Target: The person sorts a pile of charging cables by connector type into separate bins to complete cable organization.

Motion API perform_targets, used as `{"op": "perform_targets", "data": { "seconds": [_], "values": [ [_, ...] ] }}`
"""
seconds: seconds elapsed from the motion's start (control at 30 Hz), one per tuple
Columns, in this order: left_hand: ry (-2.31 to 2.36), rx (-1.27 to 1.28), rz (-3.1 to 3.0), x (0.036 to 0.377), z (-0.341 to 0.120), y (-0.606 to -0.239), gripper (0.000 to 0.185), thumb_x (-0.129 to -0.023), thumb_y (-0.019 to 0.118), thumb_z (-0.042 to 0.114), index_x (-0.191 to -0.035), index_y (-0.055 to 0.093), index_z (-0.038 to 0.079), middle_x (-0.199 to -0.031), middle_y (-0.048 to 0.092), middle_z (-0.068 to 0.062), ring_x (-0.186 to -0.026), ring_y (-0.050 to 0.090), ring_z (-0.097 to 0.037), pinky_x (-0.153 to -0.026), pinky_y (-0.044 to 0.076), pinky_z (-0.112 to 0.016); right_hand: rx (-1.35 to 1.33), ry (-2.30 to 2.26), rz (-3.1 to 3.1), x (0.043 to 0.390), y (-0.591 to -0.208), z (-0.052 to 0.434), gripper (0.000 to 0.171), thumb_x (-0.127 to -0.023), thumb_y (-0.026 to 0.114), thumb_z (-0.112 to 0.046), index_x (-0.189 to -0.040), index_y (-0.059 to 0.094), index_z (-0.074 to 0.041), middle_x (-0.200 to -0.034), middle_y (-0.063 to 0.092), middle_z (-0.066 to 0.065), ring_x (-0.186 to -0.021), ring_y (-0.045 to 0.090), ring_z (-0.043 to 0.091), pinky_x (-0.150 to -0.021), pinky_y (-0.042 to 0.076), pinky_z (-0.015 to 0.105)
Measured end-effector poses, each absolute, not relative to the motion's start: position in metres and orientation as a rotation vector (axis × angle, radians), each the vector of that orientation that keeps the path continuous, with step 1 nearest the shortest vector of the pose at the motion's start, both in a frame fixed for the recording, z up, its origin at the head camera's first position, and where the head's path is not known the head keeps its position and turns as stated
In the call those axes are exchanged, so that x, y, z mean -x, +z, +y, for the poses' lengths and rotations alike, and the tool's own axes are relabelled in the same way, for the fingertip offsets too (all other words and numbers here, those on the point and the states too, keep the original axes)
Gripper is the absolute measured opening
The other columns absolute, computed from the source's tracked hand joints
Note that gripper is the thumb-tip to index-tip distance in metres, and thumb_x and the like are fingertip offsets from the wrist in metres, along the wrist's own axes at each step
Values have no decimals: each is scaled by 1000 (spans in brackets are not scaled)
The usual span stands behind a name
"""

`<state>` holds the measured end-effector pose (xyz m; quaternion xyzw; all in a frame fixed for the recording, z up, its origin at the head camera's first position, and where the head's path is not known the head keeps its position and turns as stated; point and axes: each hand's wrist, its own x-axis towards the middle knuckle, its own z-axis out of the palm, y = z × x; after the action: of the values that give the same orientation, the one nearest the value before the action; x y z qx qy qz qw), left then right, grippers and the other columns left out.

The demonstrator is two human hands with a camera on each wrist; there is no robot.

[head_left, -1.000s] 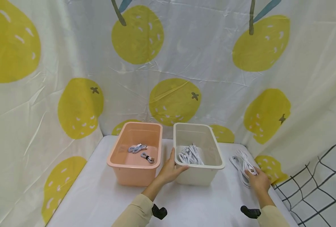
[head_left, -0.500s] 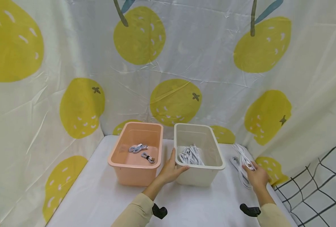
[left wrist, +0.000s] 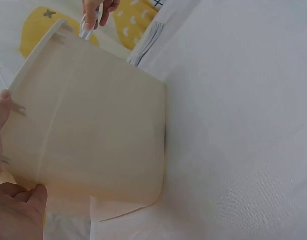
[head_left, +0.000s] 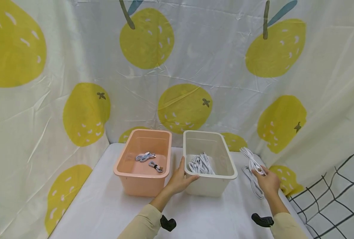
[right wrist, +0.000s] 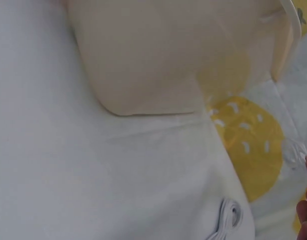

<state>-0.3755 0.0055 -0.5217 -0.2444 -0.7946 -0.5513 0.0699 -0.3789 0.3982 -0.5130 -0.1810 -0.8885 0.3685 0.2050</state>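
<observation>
My left hand (head_left: pixel 177 181) holds the near left corner of a cream plastic bin (head_left: pixel 208 186), its thumb on the front rim. In the left wrist view, curled fingertips (left wrist: pixel 39 194) touch the bin wall. A bundle of white cables (head_left: pixel 201 164) lies in this bin. Right of it, my right hand (head_left: pixel 268 182) pinches a coiled white cable (head_left: pixel 250 158) raised above the table. Below that lies another coiled white cable (head_left: pixel 255 186), apart from the hand. Only some fingers (right wrist: pixel 304 212) show at the edge of the right wrist view.
An orange bin (head_left: pixel 142 184) stands left of the cream one, with two small coiled cables (head_left: pixel 145 156) inside. Both bins sit on a white-covered table (head_left: pixel 224 215). A lemon-print curtain (head_left: pixel 195 66) hangs behind; a black wire grid (head_left: pixel 335 199) is at right.
My right hand has lifted the white cable off the other one and shifted slightly left. The left hand and both bins have stayed in place.
</observation>
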Motion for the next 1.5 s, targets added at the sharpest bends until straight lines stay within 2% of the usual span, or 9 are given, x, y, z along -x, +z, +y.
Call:
{"op": "perform_targets", "data": {
  "seconds": [0.23,0.4,0.6,0.73,1.0,1.27,1.5],
  "values": [
    [-1679,723,-2396,375,7,-522,109,-93,80,35,-165,4,4,-159,38,-24,-140,45,-34,-111,39,-54,483,1008,-2484,380,-507,396,61,-96,75,-30,-142,57,5,-138,53,36,-124,48,54,-98,36,60],
    [-1680,705,-2404,375,7,-521,110,-93,79,35,-165,3,2,-160,36,-24,-141,43,-35,-112,37,-54,443,981,-2508,380,-496,390,62,-96,75,-31,-143,56,6,-138,52,37,-122,50,55,-93,38,60],
    [-1681,698,-2409,375,6,-522,111,-93,79,35,-164,2,1,-161,33,-24,-142,42,-36,-112,37,-55,409,977,-2503,380,-489,383,61,-96,76,-30,-142,57,5,-135,57,35,-115,56,50,-89,42,57],
    [-1673,692,-2422,375,6,-523,111,-93,80,36,-164,2,-1,-161,33,-26,-142,42,-36,-112,36,-54,357,952,-2494,379,-485,378,61,-94,78,-29,-141,58,6,-134,57,35,-115,56,52,-90,43,59],
    [-1666,704,-2404,373,6,-520,110,-92,80,36,-164,5,1,-159,38,-24,-140,44,-35,-111,38,-55,290,927,-2463,381,-474,364,58,-94,78,-30,-140,61,2,-126,63,33,-104,61,46,-80,44,52],
    [-1655,707,-2409,375,5,-521,110,-93,79,38,-165,5,1,-160,37,-24,-142,42,-35,-112,37,-55,174,889,-2392,384,-464,347,50,-91,81,-26,-131,69,3,-115,70,29,-98,65,44,-78,46,51],
    [-1644,693,-2421,376,6,-523,111,-93,79,37,-164,4,0,-160,35,-25,-142,41,-36,-112,36,-55,83,870,-2333,381,-459,332,50,-86,85,-21,-126,70,6,-118,69,28,-104,64,49,-83,46,58]
  ]
}}
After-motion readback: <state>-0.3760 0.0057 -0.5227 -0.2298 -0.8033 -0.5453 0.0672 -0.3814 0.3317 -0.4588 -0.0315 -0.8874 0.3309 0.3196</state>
